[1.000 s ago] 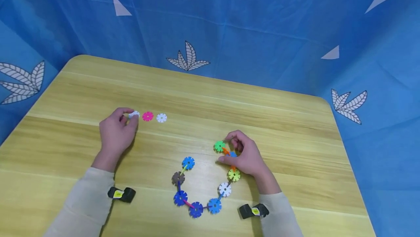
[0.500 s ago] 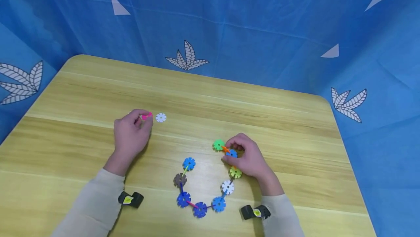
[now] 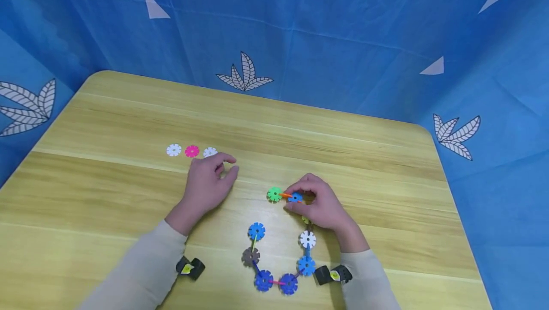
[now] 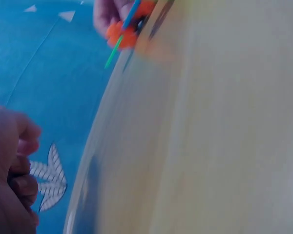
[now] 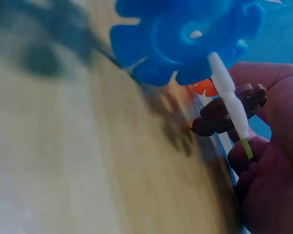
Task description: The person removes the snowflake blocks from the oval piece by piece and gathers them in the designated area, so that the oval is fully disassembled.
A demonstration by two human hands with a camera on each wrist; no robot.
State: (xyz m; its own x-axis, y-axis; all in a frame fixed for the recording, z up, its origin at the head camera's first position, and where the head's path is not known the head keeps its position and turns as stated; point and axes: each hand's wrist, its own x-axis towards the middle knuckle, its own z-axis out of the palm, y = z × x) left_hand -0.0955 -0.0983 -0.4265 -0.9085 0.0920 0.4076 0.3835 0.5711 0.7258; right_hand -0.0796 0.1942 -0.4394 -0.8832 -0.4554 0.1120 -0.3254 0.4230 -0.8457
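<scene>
**Right hand [image 3: 320, 204] grips disc chain [image 3: 289, 283]; left hand [image 3: 208, 183] released**

Nearest are two pale sleeves [image 3: 141, 262] with a black wrist unit [image 3: 190, 268] at each. Between the forearms, the chain forms a U on the surface [image 3: 364, 152], opening toward the far edge. Its near bend carries two dark blue discs [image 3: 263, 280]. The left limb carries a brown disc [image 3: 250, 256] and ends in a blue disc [image 3: 256, 231]. The right limb carries a second blue disc [image 3: 306, 265], a white disc [image 3: 308, 239] and a yellow-green disc [image 3: 305, 220], the last partly covered by the right hand. Discs seen edge-on link these parts.

Right hand: thumb and index finger close on the chain at a third blue disc [image 3: 295, 197]. The exact piece pinched is hidden. An orange disc [image 3: 285, 195] connects to the green end disc [image 3: 275, 194].

Left hand: thumb and index finger stand apart, nothing between them. The hand overlaps a loose white disc [image 3: 209, 151]; contact cannot be confirmed. A pink disc [image 3: 192, 151] and another white disc [image 3: 173, 150] continue the row toward the left edge.

Beyond the far edge hangs a blue curtain [image 3: 334, 52] printed with leaves.
</scene>
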